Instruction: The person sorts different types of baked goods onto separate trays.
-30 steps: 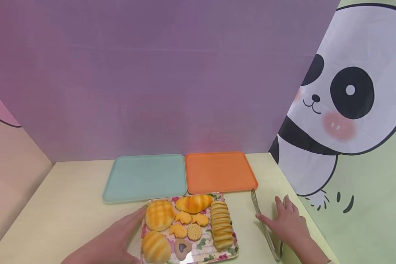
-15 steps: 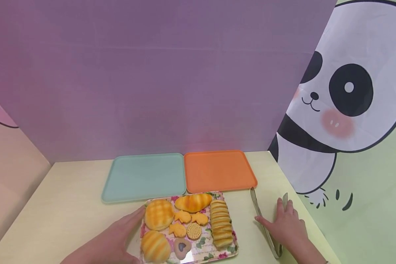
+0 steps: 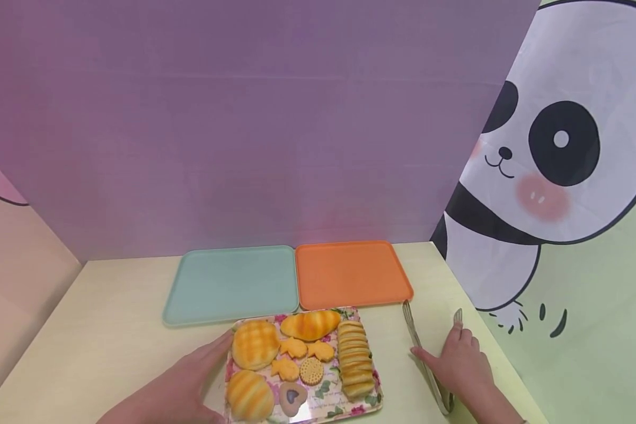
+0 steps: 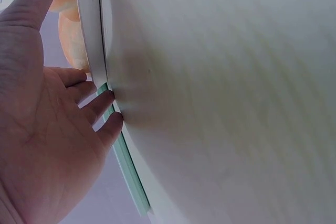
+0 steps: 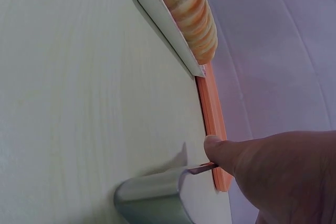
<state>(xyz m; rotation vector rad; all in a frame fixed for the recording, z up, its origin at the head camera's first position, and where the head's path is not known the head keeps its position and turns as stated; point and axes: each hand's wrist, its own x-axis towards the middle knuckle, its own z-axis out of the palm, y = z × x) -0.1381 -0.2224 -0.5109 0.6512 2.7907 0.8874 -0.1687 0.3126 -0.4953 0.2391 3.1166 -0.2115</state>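
Note:
Metal tongs [image 3: 432,381] lie on the table at the right, their two arms spread and tips pointing away. My right hand [image 3: 465,366] holds them, thumb on the left arm and fingers along the right one. In the right wrist view the thumb presses on the arm near the bent end of the tongs [image 5: 155,195]. My left hand [image 3: 177,386] rests at the left edge of a floral tray [image 3: 325,406], fingers nearly straight. Bread rolls [image 3: 255,344], a croissant-like bread [image 3: 311,325], a long ridged bread [image 3: 355,359], fish-shaped biscuits [image 3: 285,370] and a heart biscuit [image 3: 292,398] fill that tray.
A pale green tray [image 3: 233,285] and an orange tray [image 3: 352,275] stand side by side behind the floral tray. A purple cloth wall [image 3: 244,129] rises at the back, and a panda-printed wall [image 3: 588,282] borders the table's right side.
My right hand's fingers have drawn together along the right arm of the tongs, whose tip now shows beyond them. The left hand, the trays and the food have kept their places.

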